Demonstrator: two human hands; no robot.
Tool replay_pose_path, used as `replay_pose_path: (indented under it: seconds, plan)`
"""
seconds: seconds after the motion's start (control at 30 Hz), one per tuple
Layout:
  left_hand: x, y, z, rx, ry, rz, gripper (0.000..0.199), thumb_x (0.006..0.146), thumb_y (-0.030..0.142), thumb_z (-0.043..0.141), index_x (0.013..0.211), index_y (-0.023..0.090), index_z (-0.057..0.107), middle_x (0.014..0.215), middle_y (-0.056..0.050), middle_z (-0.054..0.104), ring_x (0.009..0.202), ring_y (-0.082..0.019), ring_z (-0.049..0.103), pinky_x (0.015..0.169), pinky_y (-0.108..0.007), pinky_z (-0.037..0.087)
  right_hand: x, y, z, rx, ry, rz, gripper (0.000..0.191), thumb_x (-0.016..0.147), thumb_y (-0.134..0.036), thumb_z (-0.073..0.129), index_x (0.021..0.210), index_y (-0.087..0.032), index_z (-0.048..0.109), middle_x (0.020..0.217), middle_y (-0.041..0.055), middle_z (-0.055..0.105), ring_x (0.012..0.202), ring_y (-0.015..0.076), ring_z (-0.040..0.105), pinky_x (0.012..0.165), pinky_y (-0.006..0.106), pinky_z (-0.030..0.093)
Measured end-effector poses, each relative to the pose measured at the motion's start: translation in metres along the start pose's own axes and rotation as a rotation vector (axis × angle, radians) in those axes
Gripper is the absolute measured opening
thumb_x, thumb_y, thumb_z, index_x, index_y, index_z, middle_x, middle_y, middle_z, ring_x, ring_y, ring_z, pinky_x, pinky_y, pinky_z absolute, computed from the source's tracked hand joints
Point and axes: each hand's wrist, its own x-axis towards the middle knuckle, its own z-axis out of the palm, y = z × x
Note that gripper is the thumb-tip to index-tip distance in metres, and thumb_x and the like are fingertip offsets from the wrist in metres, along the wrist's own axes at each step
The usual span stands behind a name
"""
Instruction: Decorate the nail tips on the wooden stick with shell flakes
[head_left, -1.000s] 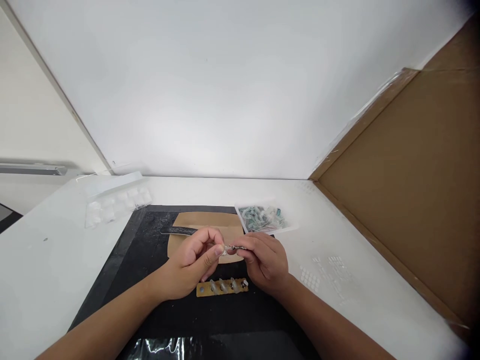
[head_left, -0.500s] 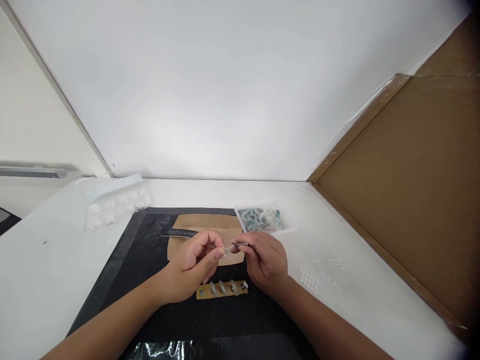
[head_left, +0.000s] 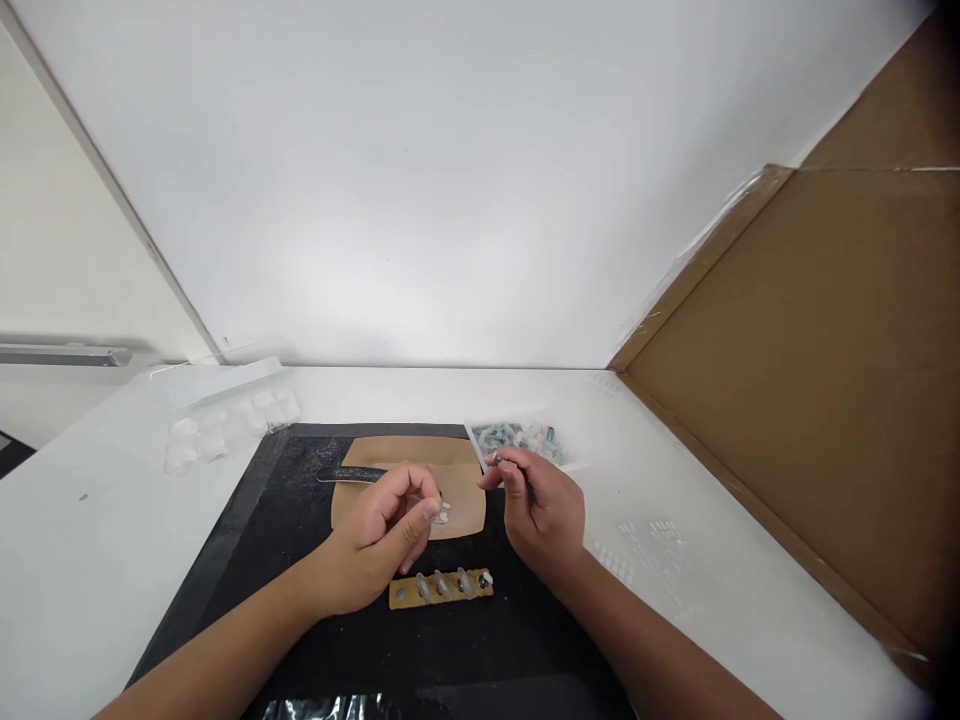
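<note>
Thumb and forefinger of my left hand (head_left: 394, 528) are pinched on a small clear piece, mostly hidden by the fingertips. My right hand (head_left: 541, 505) is closed around a small silver metal tool (head_left: 504, 460), whose kind I cannot make out. The hands are apart, above a tan sheet (head_left: 463, 500) where small whitish bits (head_left: 443, 515) lie near my left fingertips. A black nail file (head_left: 352, 474) lies partly on the sheet, left of my left hand. Nearer me, a yellow-brown strip (head_left: 409, 598) carries several clear nail tips (head_left: 444, 586) standing in a row.
Behind my right hand sits a white box (head_left: 474, 440) of clear and greenish nail tips. A clear compartment tray (head_left: 232, 425) lies at the back left. Small clear adhesive-like dots (head_left: 615, 562) are on the table at right. Cardboard (head_left: 810, 380) walls the right side; a black mat (head_left: 300, 650) lies underneath.
My right hand has drawn away to the right with the metal tool, which was touching or close to the clear piece. The left hand keeps its pinch, nearly in place.
</note>
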Motion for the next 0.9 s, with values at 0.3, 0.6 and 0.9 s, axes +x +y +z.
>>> replay_pose_path:
  seconds: [0.3, 0.6, 0.9]
  plan:
    - [0.002, -0.001, 0.002, -0.03, 0.013, 0.062, 0.031, 0.114, 0.048, 0.039, 0.097, 0.022, 0.044, 0.082, 0.006, 0.047, 0.052, -0.005, 0.04, 0.055, -0.025, 0.032, -0.002, -0.004, 0.0, 0.087, -0.052, 0.006, 0.024, 0.112, -0.026, 0.044, 0.106, -0.023, 0.067, 0.071, -0.0004, 0.077, 0.069, 0.017, 0.075, 0.074, 0.03, 0.06]
    - [-0.001, 0.012, 0.001, 0.207, -0.022, 0.069, 0.041, 0.117, 0.045, 0.025, 0.09, 0.022, 0.045, 0.07, 0.004, 0.047, 0.061, -0.013, 0.039, 0.064, -0.03, 0.037, -0.001, -0.001, 0.0, 0.123, -0.077, -0.016, 0.024, 0.112, -0.024, 0.044, 0.107, -0.023, 0.067, 0.07, -0.0019, 0.075, 0.067, 0.0158, 0.073, 0.076, 0.029, 0.058]
    - [0.005, 0.01, -0.004, 0.606, 0.046, 0.287, 0.042, 0.115, 0.034, 0.037, 0.077, 0.02, 0.048, 0.069, 0.002, 0.048, 0.063, -0.013, 0.046, 0.061, -0.028, 0.037, -0.003, 0.003, 0.001, 0.177, -0.121, -0.115, 0.022, 0.112, -0.024, 0.046, 0.11, -0.023, 0.067, 0.07, -0.0016, 0.074, 0.068, 0.0162, 0.072, 0.075, 0.029, 0.056]
